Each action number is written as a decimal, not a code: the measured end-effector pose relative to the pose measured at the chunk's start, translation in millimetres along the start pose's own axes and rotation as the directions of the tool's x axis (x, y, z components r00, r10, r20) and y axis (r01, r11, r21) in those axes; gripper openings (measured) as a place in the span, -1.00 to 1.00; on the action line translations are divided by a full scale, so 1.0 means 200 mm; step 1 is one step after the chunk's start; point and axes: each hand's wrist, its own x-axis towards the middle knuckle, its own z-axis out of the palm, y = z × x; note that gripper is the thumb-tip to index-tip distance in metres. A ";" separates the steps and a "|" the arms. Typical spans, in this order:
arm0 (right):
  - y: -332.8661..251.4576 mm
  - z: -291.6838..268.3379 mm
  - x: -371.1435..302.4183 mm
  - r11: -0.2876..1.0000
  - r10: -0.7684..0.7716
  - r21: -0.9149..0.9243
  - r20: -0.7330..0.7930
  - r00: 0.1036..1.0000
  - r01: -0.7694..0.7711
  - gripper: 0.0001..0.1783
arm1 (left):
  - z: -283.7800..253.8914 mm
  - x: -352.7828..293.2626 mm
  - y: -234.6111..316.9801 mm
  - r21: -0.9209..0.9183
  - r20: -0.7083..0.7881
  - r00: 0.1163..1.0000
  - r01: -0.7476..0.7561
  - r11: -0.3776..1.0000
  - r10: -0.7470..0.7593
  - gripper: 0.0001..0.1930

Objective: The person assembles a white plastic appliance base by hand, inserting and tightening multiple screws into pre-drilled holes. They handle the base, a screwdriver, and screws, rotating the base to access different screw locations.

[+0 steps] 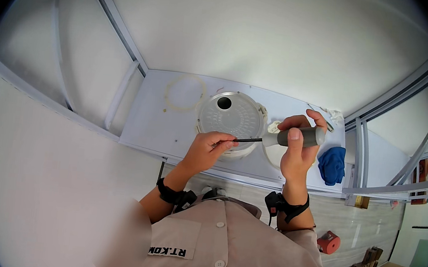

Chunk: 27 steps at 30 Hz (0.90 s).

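A screwdriver (302, 137) with a grey handle and dark shaft lies level across the space between my hands, above the table's front part. My right hand (297, 160) is closed around its handle, with the index and other fingers partly curled. The fingertips of my left hand (206, 151) pinch together at the shaft's tip; whether a small screw is between them is hidden. Just beyond my left hand sits a round silver metal plate (231, 118) with one dark hole, set in a pale round housing. A white round part (273, 153) lies partly hidden behind the screwdriver and right hand.
A thin yellowish ring (169, 89) lies at the table's left, with small dark bits (164, 110) nearby. On the right are a crumpled blue cloth (331, 165) and a white crumpled piece (335, 115). Metal frame posts (360, 154) flank the white table (144, 131). A red round object (329, 242) stands on the floor.
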 end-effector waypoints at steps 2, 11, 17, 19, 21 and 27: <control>0.01 0.00 0.00 1.000 -0.010 -0.013 -0.014 1.000 0.010 -0.34 | 0.00 0.00 0.00 0.001 0.001 1.000 0.002 1.000 -0.002 -0.80; 0.01 -0.03 0.00 0.999 0.003 -0.043 -0.024 1.000 -0.004 -0.31 | 0.01 0.01 0.00 0.016 -0.005 0.999 0.038 0.999 -0.038 -0.82; 0.00 -0.03 0.02 0.998 -0.003 -0.064 0.004 1.000 0.004 -0.27 | 0.01 0.01 0.01 0.053 -0.037 0.999 0.037 0.998 -0.035 -0.83; -0.01 -0.04 0.03 0.995 -0.003 -0.097 0.023 1.000 0.005 -0.27 | 0.00 0.02 0.01 0.056 -0.049 0.998 0.035 0.998 -0.032 -0.83; -0.04 -0.06 0.04 0.991 0.034 -0.130 0.072 0.997 -0.024 -0.28 | 0.00 0.02 0.01 0.078 -0.049 0.999 0.022 0.997 -0.018 -0.83; -0.06 -0.04 0.03 0.997 0.029 -0.072 0.105 0.994 -0.022 -0.32 | -0.01 0.02 -0.01 0.103 -0.055 0.998 0.012 0.995 -0.007 -0.84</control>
